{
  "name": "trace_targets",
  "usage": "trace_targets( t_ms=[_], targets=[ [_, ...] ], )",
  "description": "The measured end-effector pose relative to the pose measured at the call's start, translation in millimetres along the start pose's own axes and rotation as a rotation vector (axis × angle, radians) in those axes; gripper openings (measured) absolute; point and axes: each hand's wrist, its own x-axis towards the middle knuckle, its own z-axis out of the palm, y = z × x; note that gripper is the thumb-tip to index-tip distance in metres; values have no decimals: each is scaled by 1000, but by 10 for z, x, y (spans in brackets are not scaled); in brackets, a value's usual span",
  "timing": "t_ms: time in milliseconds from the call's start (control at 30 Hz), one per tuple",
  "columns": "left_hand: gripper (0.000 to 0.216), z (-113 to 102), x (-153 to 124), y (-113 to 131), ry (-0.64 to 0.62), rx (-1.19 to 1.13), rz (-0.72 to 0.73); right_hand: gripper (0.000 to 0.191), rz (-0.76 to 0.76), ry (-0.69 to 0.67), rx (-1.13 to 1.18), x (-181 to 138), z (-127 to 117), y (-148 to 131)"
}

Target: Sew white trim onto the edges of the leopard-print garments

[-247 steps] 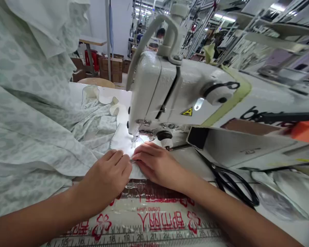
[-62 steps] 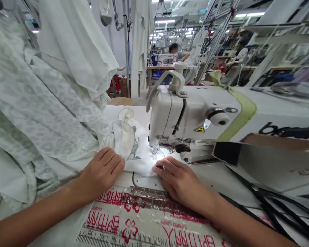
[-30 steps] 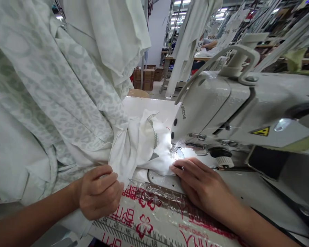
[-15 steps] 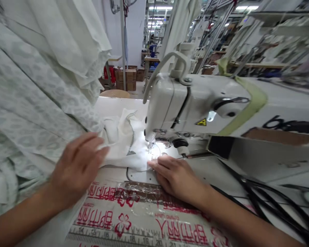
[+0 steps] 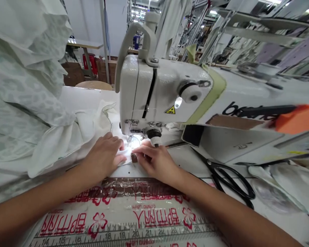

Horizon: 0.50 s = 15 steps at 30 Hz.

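Observation:
My left hand [image 5: 105, 156] lies with fingers curled on the white fabric [image 5: 74, 137], pinching its edge just left of the needle. My right hand [image 5: 154, 161] rests to the right of it, fingertips pressed together on the same fabric edge in front of the presser foot [image 5: 130, 139], with a small dark piece at its fingertips. The white sewing machine [image 5: 157, 92] stands right behind both hands, its lamp lighting the spot under the needle. The pale green patterned garment [image 5: 20, 103] hangs and piles up at the left.
Black scissors [image 5: 229, 178] lie on the table to the right of my right arm. A taped ruler strip with red print [image 5: 134, 219] runs along the near table edge. A box with an orange object [image 5: 298, 118] sits at the right. Clear plastic [image 5: 275, 192] lies at far right.
My left hand has come in from the left onto the fabric edge by the needle. The bunched white fabric is now flatter. My right hand stays at the presser foot.

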Motion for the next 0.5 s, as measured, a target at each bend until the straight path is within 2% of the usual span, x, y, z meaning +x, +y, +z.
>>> trace_targets(
  t_ms=[133, 167, 200, 367, 433, 500],
  targets=[
    [12, 23, -126, -31, 156, 81, 272, 24, 3, -27, -100, 10, 15, 39],
    [14, 35, -143, -37, 179, 111, 302, 24, -1, -30, -124, 13, 24, 44],
    [14, 49, -147, -41, 188, 135, 290, 24, -5, -31, -143, 17, 33, 48],
    [14, 109, -7, -22, 114, 73, 34, 25, -23, -2, -146, 34, 62, 43],
    [11, 114, 46, -20, 112, 17, 39, 25, -27, 0, -141, 33, 60, 40],
    [17, 110, 51, -36, 154, -26, 133, 25, -11, 0, -145, 27, 56, 40]
  ],
)
